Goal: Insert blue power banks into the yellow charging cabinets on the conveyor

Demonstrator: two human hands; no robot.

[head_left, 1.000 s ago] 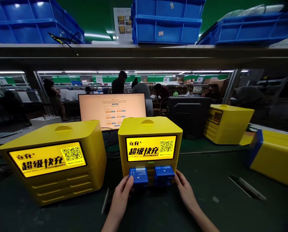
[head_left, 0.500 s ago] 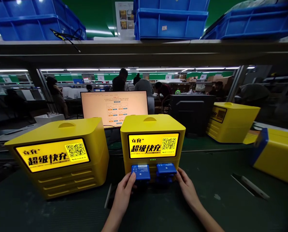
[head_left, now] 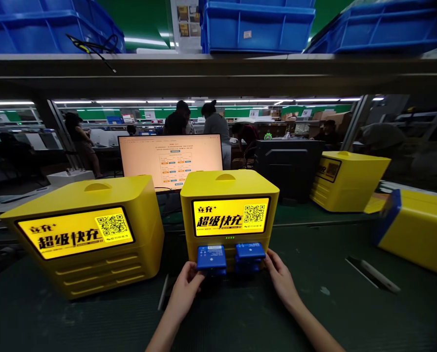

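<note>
A yellow charging cabinet (head_left: 229,186) with a lit screen stands in front of me on the dark green bench (head_left: 240,318). Blue power banks stick out of its lower slots: one stack on the left (head_left: 211,257), one on the right (head_left: 250,252). My left hand (head_left: 186,289) grips the left blue power banks from below and the side. My right hand (head_left: 280,277) holds the right blue power banks at their right edge, fingers curled on them.
A second yellow cabinet (head_left: 90,234) stands to the left, two more (head_left: 346,181) (head_left: 416,230) to the right. A monitor (head_left: 170,160) glows behind. Blue bins (head_left: 257,27) sit on the overhead shelf. Several people work in the background.
The view has shifted slightly. Both hands stay on the blue power banks, which sit a little closer into the cabinet front.
</note>
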